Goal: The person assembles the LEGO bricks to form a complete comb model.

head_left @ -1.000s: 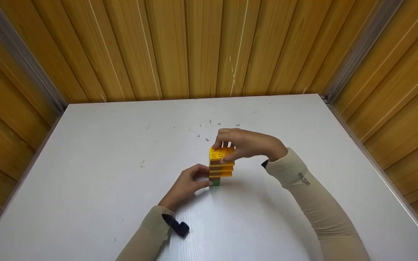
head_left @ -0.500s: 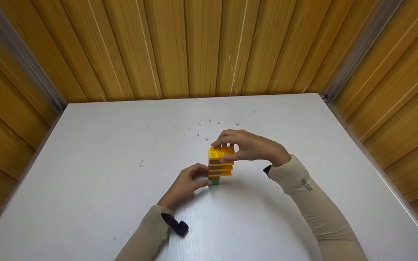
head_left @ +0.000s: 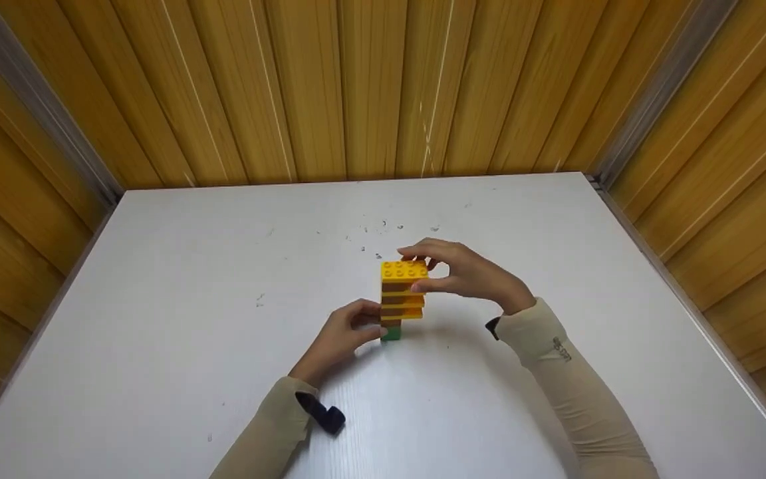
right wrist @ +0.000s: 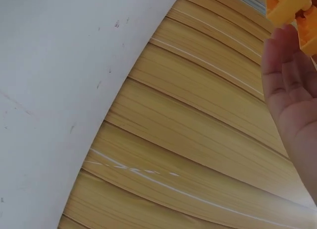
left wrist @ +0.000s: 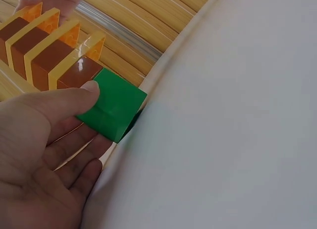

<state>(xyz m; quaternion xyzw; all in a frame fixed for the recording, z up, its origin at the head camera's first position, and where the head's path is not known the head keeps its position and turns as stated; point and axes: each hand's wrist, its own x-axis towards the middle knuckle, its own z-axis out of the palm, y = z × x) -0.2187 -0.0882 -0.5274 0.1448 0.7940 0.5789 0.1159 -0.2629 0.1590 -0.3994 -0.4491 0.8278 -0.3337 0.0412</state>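
A tower of yellow plates alternating with brown bricks (head_left: pixel 396 287) stands on a green brick (head_left: pixel 391 332) at the middle of the table. My left hand (head_left: pixel 342 337) pinches the tower low on its left side. In the left wrist view, that thumb lies on the green brick (left wrist: pixel 113 101), with the fingers behind it. My right hand (head_left: pixel 466 269) is at the upper right of the tower. Its thumb touches the front right of the plates, and its index finger is raised behind the studded top plate (head_left: pixel 404 269). In the right wrist view, the fingers (right wrist: pixel 283 50) look nearly straight beside orange-yellow plates (right wrist: pixel 287 7).
The white table (head_left: pixel 177 299) has small dark marks on its surface. Wood-patterned panels (head_left: pixel 316 86) enclose its back and sides. A black strap (head_left: pixel 322 412) hangs at the left wrist.
The tower's top has swung away from the camera, so it now looks more upright. My right fingers have lifted off the top plate and shifted slightly right. The left hand stays in place.
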